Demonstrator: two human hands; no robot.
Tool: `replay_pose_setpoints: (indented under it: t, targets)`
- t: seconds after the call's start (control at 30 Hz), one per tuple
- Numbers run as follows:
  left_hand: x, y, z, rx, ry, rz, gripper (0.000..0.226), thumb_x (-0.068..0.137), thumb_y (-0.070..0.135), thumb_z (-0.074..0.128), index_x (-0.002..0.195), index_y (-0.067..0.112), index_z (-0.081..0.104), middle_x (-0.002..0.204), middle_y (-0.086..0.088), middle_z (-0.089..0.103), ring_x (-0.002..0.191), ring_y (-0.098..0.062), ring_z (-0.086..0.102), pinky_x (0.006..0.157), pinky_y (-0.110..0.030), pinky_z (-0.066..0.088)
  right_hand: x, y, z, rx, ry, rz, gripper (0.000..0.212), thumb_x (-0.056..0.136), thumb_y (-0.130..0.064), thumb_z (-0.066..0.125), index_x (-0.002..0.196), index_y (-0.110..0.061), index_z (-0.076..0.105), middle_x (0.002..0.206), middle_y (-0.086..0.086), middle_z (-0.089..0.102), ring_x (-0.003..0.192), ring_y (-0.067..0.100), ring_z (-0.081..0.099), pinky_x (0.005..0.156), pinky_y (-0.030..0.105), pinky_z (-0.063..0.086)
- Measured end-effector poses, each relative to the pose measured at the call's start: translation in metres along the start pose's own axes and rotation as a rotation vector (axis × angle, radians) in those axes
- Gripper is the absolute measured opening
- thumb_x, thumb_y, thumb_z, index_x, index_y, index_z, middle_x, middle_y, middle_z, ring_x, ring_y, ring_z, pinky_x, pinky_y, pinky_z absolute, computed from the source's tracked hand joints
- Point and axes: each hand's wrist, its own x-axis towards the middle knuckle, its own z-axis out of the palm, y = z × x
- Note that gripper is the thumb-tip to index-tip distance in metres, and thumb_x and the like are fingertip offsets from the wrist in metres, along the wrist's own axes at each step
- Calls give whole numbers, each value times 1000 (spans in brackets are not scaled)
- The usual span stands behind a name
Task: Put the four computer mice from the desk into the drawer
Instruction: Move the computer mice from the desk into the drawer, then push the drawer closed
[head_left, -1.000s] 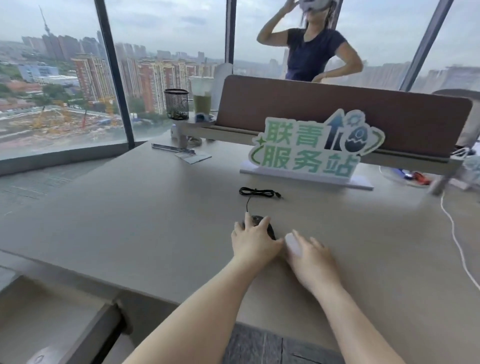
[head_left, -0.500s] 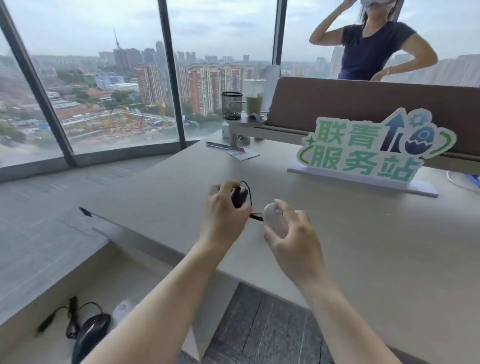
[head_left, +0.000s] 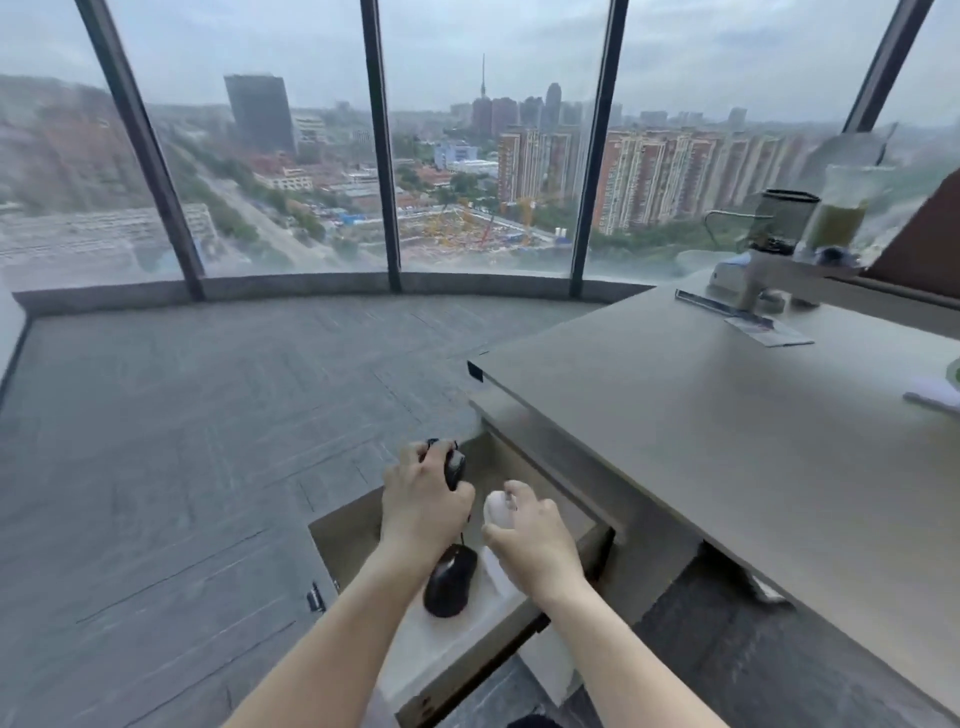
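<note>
Both hands hang over the open drawer, which is pulled out below the near-left edge of the tabletop. The left hand is closed around a black wired mouse; the mouse shows past the knuckles at the far side of the hand, and a thin dark cord drops from under the hand toward the drawer floor. The right hand, just beside the left and apart from it, has its fingers curled around a white mouse, whose rounded end sticks out on the hand's left side above the thumb. Inside the drawer a second black mouse lies on the pale floor directly beneath the gap between the two wrists, and a pale rounded shape sits touching its right side, largely hidden under the right hand; it looks like another white mouse, though that cannot be told for sure. At the far right of the tabletop stand a mesh pen cup and a cup of green drink.
</note>
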Motion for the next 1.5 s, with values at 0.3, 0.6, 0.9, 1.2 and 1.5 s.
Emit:
replay_pose_setpoints:
  t: [0.3,0.6,0.9,1.2,1.5]
  targets:
    - [6,-100,67,293,-312,-349,41,82,15,43,123,20,47,134,-11,36,119,-34,34,92,-40,42,61,15,90,-480,-289,248,58,72,-14,37,127,-11,53,140,6,45,126,30,44,95,41,47]
    - [20,-126,106,405,-491,-349,48,87,6,48,133,16,43,139,-13,31,126,-36,34,97,-40,43,105,59,101,-586,-229,319,77,82,-10,47,153,-24,20,130,12,60,115,31,59,79,35,48]
    - [26,-108,64,191,-298,-180,50,86,27,54,135,19,48,140,-9,41,128,-33,38,102,-39,39,75,45,83,-487,-57,52,39,94,-26,48,132,-17,49,136,8,52,121,29,53,87,38,46]
    - [-40,-142,-3,-269,267,-195,33,93,16,50,125,12,57,127,-8,57,119,-24,52,95,-33,39,-43,54,90,-164,-24,-229,33,92,-45,49,73,-20,56,74,-5,63,69,11,56,67,33,49]
    - [-104,-162,23,-706,-14,-488,43,93,5,41,133,13,56,126,-5,64,117,-26,59,103,-45,46,-107,67,129,-154,-119,-187,58,68,-80,55,98,-30,58,97,-9,65,88,6,61,70,25,44]
